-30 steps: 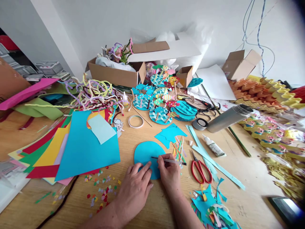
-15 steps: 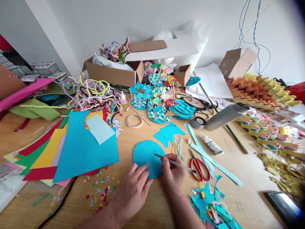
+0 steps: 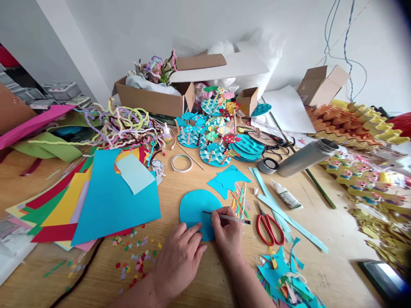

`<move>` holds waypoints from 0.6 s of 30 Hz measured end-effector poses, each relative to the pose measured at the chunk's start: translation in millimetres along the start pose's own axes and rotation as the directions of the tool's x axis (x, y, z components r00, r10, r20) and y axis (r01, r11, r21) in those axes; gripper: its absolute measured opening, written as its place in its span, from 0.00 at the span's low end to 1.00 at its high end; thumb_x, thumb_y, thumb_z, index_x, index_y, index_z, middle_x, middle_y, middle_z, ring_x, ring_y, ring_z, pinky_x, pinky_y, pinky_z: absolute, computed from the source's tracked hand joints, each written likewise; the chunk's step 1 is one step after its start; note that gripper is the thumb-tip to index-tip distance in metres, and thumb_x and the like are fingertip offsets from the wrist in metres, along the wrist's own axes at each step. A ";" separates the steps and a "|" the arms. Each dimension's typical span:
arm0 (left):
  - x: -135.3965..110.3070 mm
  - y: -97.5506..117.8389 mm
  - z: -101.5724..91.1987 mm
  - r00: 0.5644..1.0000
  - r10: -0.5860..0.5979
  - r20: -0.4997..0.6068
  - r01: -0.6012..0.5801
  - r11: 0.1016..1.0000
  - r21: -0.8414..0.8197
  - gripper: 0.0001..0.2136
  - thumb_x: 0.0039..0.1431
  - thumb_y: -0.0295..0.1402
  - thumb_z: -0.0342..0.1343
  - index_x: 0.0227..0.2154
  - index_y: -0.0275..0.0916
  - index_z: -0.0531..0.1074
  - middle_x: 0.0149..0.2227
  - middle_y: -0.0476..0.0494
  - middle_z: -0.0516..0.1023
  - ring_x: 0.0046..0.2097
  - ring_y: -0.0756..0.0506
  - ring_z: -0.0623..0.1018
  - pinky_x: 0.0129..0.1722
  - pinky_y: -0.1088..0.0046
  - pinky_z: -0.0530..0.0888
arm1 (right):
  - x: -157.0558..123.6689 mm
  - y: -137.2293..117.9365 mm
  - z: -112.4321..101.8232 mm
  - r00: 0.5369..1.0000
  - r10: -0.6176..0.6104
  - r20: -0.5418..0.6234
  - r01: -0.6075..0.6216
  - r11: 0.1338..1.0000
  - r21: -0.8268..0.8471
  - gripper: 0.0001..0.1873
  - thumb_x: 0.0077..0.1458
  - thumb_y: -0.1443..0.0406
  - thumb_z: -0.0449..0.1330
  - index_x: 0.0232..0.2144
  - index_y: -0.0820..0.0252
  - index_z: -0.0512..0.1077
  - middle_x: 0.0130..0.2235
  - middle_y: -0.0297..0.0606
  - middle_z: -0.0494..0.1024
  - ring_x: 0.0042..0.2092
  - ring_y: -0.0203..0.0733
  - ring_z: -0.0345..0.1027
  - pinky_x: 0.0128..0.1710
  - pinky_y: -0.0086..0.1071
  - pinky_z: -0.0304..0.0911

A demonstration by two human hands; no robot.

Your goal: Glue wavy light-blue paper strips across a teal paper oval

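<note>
A round piece of blue paper [image 3: 195, 207] lies flat on the table in front of me. My left hand [image 3: 183, 248] rests palm down with its fingertips on the paper's lower left edge, fingers stretched out. Between the thumb and fingers of my right hand [image 3: 227, 231] is a thin pen [image 3: 236, 220], its dark tip over the middle of the blue circle. Whether the tip touches the paper I cannot tell. Just right of that hand are red-handled scissors [image 3: 269, 226], lying on the table with blades pointing away.
Coloured sheets [image 3: 118, 205] are stacked at left, paper scraps [image 3: 282, 273] at lower right. A glue bottle [image 3: 287, 194] and a metal flask [image 3: 306, 157] lie at right. Finished fish decorations [image 3: 215, 152], a tape roll [image 3: 181, 163] and a cardboard box [image 3: 150, 98] are farther back.
My right hand has shifted slightly left with the pen, whose tip has moved left and a little nearer to me across the blue circle. My left hand stays in nearly the same place.
</note>
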State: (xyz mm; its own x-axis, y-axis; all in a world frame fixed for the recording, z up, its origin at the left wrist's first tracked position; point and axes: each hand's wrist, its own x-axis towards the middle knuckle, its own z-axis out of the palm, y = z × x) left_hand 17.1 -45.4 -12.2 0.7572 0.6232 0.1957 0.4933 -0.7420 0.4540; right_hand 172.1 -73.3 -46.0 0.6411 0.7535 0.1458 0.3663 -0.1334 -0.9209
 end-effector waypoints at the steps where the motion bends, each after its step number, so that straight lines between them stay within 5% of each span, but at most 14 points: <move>1: 0.2 0.1 -0.1 1.000 -0.001 -0.001 0.001 1.000 0.001 0.08 0.61 0.29 0.51 0.39 0.41 0.73 0.49 0.46 0.77 0.45 0.41 0.75 0.45 0.57 0.75 | 0.2 0.1 0.0 1.000 0.002 0.000 -0.002 1.000 -0.004 0.13 0.56 0.57 0.57 0.25 0.58 0.65 0.21 0.30 0.67 0.21 0.34 0.59 0.20 0.27 0.56; 18: 1.1 0.6 -2.3 1.000 -0.002 0.018 0.002 1.000 -0.005 0.07 0.61 0.28 0.51 0.39 0.40 0.73 0.49 0.46 0.76 0.45 0.40 0.75 0.45 0.57 0.75 | 1.6 0.6 0.6 1.000 0.001 -0.001 -0.001 1.000 -0.022 0.12 0.56 0.58 0.57 0.24 0.57 0.64 0.21 0.30 0.67 0.21 0.34 0.59 0.21 0.28 0.56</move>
State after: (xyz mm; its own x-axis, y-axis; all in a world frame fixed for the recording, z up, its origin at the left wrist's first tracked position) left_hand 17.2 -44.6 -9.8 0.7640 0.6199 0.1789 0.4928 -0.7396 0.4584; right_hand 173.0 -71.9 -46.6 0.6422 0.7525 0.1457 0.3803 -0.1478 -0.9130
